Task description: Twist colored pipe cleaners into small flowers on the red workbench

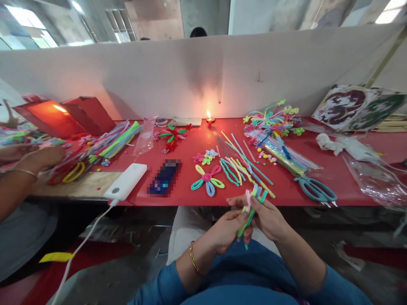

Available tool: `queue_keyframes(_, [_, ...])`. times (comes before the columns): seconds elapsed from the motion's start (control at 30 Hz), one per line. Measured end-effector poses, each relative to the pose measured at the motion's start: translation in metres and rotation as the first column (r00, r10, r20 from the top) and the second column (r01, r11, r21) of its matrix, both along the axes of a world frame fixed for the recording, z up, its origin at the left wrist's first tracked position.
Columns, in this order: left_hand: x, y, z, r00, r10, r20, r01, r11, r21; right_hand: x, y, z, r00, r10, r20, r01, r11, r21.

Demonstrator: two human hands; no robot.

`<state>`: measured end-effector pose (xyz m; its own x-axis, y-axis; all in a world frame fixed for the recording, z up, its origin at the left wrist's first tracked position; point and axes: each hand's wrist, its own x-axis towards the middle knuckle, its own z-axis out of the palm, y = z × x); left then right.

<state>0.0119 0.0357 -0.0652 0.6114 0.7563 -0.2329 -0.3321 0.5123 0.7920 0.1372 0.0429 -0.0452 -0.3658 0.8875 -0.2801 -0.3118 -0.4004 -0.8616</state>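
Over my lap, just off the table's front edge, both hands grip a small bundle of pipe cleaners (244,224) in green, yellow, teal and pink. My left hand (230,228), with a gold bangle at the wrist, pinches the bundle from the left. Fingers of my right hand (269,218) close round its upper right side, where looped ends stick up. Beyond them on the red table lies a finished pipe cleaner flower (208,178) with coloured petals and a pink centre. Loose pipe cleaners (237,167) lie between the flower and the bag of stems.
A lit candle (209,120) burns at the back. Teal scissors (315,189) lie at the right edge beside bagged pipe cleaners (282,152). A phone (164,178) and a white power bank (127,182) with a cable are left. A co-worker's hands (41,156) work at far left.
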Motion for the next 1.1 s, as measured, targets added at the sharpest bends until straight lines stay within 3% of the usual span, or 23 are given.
queue_keyframes(0.13, [-0.002, -0.002, 0.006, 0.985, 0.044, 0.169, -0.022, 0.991, -0.132, 0.006, -0.002, -0.007, 0.992, 0.057, -0.115, -0.039, 0.988, 0.152])
queue_keyframes(0.27, [-0.006, -0.003, 0.006, 0.958, -0.073, 0.277, 0.117, 0.982, -0.147, 0.009, -0.004, -0.011, 0.982, 0.172, -0.079, -0.151, 0.963, 0.225])
queue_keyframes(0.33, [-0.006, -0.003, 0.004, 0.957, -0.100, 0.274, 0.144, 0.979, -0.147, 0.008, -0.004, -0.012, 0.986, 0.161, -0.052, -0.141, 0.952, 0.273])
queue_keyframes(0.43, [-0.005, 0.000, 0.004, 0.972, -0.086, 0.217, 0.116, 0.984, -0.133, 0.004, -0.005, -0.014, 0.997, 0.051, -0.065, -0.028, 0.951, 0.309])
queue_keyframes(0.57, [-0.001, 0.004, 0.004, 0.994, -0.042, 0.100, 0.052, 0.994, -0.099, -0.001, -0.007, -0.015, 0.994, -0.092, -0.058, 0.102, 0.975, 0.196])
queue_keyframes(0.77, [0.004, 0.004, -0.001, 0.998, 0.015, -0.058, -0.013, 0.999, 0.031, 0.001, -0.008, -0.013, 0.964, -0.254, -0.074, 0.261, 0.961, 0.097])
queue_keyframes(0.97, [0.006, 0.001, -0.005, 0.981, -0.060, -0.184, 0.076, 0.994, 0.083, 0.005, -0.003, -0.007, 0.899, -0.403, -0.170, 0.415, 0.909, 0.042])
queue_keyframes(1.1, [-0.001, 0.001, -0.011, 0.951, -0.071, -0.301, 0.142, 0.965, 0.220, 0.017, 0.006, -0.004, 0.862, -0.479, -0.166, 0.490, 0.871, 0.033])
